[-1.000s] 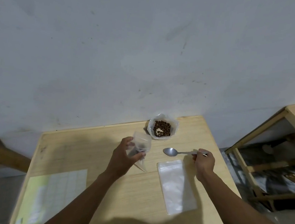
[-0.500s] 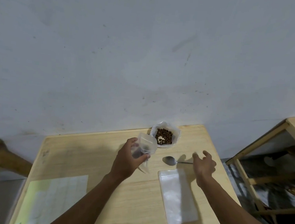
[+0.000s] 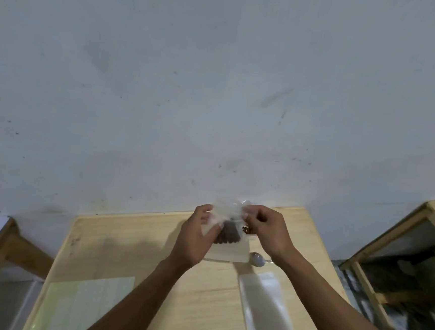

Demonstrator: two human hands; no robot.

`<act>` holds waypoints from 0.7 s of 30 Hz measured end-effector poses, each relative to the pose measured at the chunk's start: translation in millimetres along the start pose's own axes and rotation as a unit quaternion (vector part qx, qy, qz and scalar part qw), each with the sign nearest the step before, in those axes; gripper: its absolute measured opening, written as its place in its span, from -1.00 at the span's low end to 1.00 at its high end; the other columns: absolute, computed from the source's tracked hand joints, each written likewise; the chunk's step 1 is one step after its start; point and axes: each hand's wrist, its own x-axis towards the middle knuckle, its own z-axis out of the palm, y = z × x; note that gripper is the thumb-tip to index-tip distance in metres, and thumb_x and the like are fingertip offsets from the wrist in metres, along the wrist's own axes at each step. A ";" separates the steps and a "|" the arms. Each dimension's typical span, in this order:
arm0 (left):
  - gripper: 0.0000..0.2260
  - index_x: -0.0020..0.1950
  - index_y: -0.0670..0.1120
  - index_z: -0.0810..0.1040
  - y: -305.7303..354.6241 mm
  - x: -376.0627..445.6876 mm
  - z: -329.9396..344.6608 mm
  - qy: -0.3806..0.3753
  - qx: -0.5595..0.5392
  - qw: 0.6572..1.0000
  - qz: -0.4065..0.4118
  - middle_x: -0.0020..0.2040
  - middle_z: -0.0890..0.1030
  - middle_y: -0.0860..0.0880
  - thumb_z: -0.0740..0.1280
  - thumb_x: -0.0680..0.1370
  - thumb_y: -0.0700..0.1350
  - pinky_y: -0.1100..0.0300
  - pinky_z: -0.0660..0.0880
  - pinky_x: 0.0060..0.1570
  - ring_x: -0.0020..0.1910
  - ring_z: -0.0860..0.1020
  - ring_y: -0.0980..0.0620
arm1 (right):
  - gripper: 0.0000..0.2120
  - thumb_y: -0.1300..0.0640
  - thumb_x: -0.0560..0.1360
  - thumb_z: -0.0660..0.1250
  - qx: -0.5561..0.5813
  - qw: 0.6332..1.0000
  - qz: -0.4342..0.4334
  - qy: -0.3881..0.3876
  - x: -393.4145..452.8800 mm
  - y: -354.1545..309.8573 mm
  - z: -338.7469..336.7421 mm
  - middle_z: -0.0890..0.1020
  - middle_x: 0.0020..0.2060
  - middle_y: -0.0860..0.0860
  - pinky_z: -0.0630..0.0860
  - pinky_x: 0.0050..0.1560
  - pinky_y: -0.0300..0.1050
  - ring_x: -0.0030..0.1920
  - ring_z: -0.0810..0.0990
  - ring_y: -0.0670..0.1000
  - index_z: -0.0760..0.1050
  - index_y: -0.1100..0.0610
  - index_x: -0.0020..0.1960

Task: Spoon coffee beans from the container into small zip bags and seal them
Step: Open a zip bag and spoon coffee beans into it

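Holding the zip bag (image 3: pixel 227 234) up over the far half of the table (image 3: pixel 174 279), I see only the head view. My left hand (image 3: pixel 195 238) grips the bag's left side, thumb across the film; my right hand (image 3: pixel 268 230) pinches its top edge at 1 o'clock. Coffee beans (image 3: pixel 228 235) sit dark inside it. I judge the film thin, limp and slippery, the load light; the best hold is along the zip strip at the top, both corners. The bean container (image 3: pixel 247 230) is mostly hidden behind my right hand. A spoon (image 3: pixel 257 259) lies at 5 o'clock of the bag, empty zip bags (image 3: pixel 266 314) nearer me. The table's right edge is close; open room lies towards 8 o'clock.
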 end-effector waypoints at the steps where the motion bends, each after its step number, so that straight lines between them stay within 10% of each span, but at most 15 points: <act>1: -0.63 0.30 0.05 0.44 3.5 1.3 -5.0 0.007 -0.012 1.000 0.004 0.10 0.59 0.10 0.43 0.53 -0.03 0.33 0.47 0.10 0.10 0.56 0.15 | -0.88 0.25 0.52 0.40 -0.007 1.000 0.001 0.004 2.3 -2.4 -1.3 0.70 -0.21 0.09 0.60 -0.14 0.01 -0.21 0.61 -0.03 0.67 0.06 -0.07; 10: -0.95 -0.04 -0.07 0.57 37.7 15.4 -28.3 0.037 -0.099 0.994 0.021 -0.12 0.66 0.04 0.39 0.56 -0.21 0.09 0.58 -0.03 -0.16 0.67 0.10 | -0.78 0.27 0.49 0.43 0.065 0.995 0.014 -0.074 14.0 -31.9 0.9 0.69 -0.07 0.12 0.59 -0.10 -0.11 -0.14 0.63 -0.01 0.62 0.18 0.14; 21: -0.98 -0.06 -0.06 0.59 37.3 9.1 -30.6 0.035 -0.113 0.993 0.012 -0.12 0.66 0.04 0.39 0.57 -0.14 0.22 0.60 -0.09 -0.10 0.66 0.06 | -0.90 0.10 0.52 0.41 -0.139 0.986 -0.074 -0.047 17.0 -28.6 8.9 0.62 -0.35 -0.09 0.51 -0.24 -0.11 -0.31 0.56 -0.09 0.62 0.06 -0.16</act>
